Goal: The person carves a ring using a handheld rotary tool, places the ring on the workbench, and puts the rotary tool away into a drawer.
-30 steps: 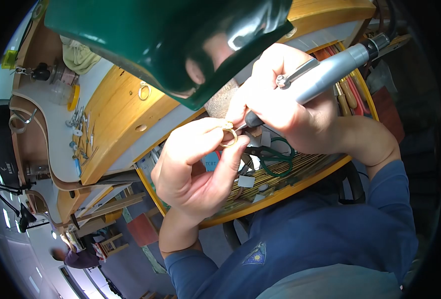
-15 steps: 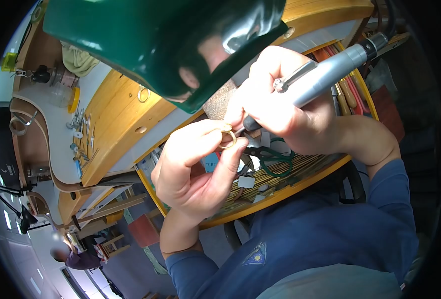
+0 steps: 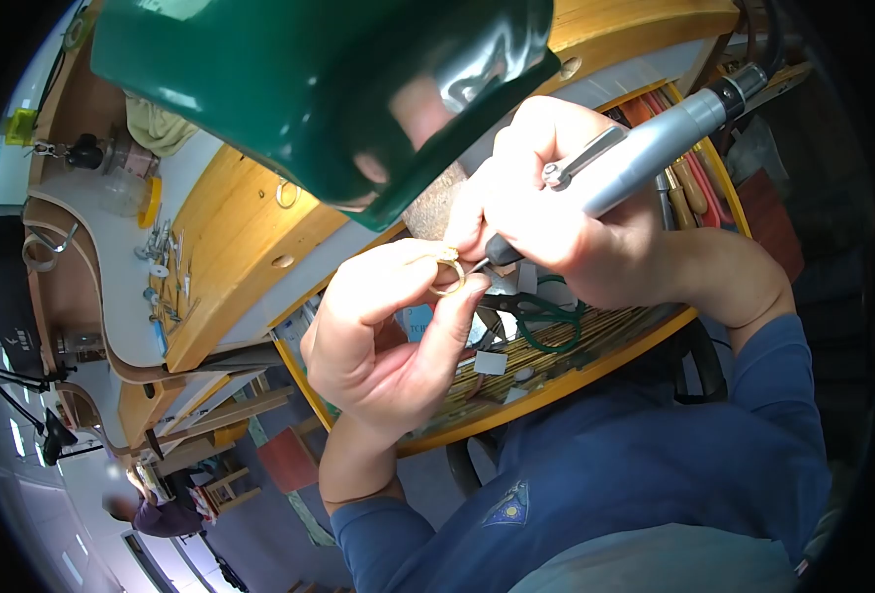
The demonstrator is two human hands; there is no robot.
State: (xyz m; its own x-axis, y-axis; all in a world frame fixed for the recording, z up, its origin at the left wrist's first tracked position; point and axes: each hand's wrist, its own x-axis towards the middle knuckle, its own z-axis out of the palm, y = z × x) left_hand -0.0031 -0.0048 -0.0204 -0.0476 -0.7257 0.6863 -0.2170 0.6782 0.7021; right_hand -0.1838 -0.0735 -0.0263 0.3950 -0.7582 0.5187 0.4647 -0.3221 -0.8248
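Note:
Between the thumb and fingers of my left hand [image 3: 383,331] is a gold-coloured ring [image 3: 460,278], held upright with its raised top toward the bench. My right hand [image 3: 571,203] is wrapped round a silver rotary handpiece [image 3: 648,150], whose cable runs off at the upper right. The handpiece's thin bit [image 3: 479,265] points at the ring; whether it touches cannot be made out. Fingertips of both hands meet near the ring's top. A green lamp shade [image 3: 319,99] hangs just above my hands and hides part of the bench.
Below my hands, an open drawer [image 3: 595,341] holds green-handled scissors [image 3: 548,331] and wooden-handled tools [image 3: 692,193]. Small bits and burrs [image 3: 166,272] lie on the bench [image 3: 230,232] at left. A person [image 3: 161,512] sits farther off at lower left.
The view has shifted slightly, with the lamp shade sitting a little differently in frame. Both hands keep their grips, and the ring and handpiece have barely moved.

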